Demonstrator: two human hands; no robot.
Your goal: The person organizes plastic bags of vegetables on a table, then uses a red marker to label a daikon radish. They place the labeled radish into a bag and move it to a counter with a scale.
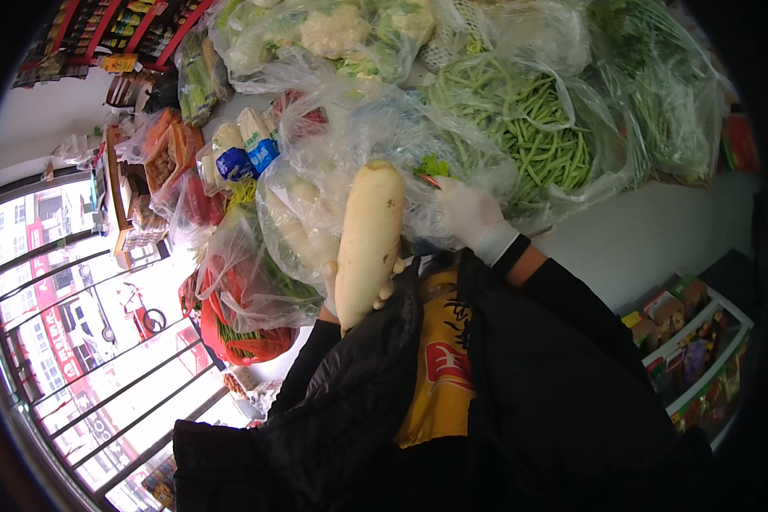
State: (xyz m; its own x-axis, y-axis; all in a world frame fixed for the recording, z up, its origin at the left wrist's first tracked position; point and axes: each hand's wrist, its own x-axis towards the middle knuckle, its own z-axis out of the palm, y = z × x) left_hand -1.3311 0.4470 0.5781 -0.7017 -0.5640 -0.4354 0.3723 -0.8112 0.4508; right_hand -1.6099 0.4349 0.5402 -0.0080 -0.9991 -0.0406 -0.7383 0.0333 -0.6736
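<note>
A large white daikon radish [370, 243] lies upright in my left hand [387, 289], which wraps its lower end from behind; gloved fingertips show along its right side. Small brown spots mark the skin. My right hand [470, 214], in a white glove, is at a clear plastic bag [384, 137] just right of the radish. By its fingertips are a thin red piece [429, 181] and a green leaf sprig [434, 167]; whether the fingers grip these or the film is hidden. More pale radishes [304, 221] lie inside clear plastic on the left.
Bagged green beans [547, 141] lie to the right, leafy greens [669, 96] beyond. Bagged cauliflower [336, 32] sits at the far side. Packaged mushrooms [246, 144] and a red bag [246, 339] of greens are on the left. Windows [102, 326] line the left; a goods rack [697, 352] stands right.
</note>
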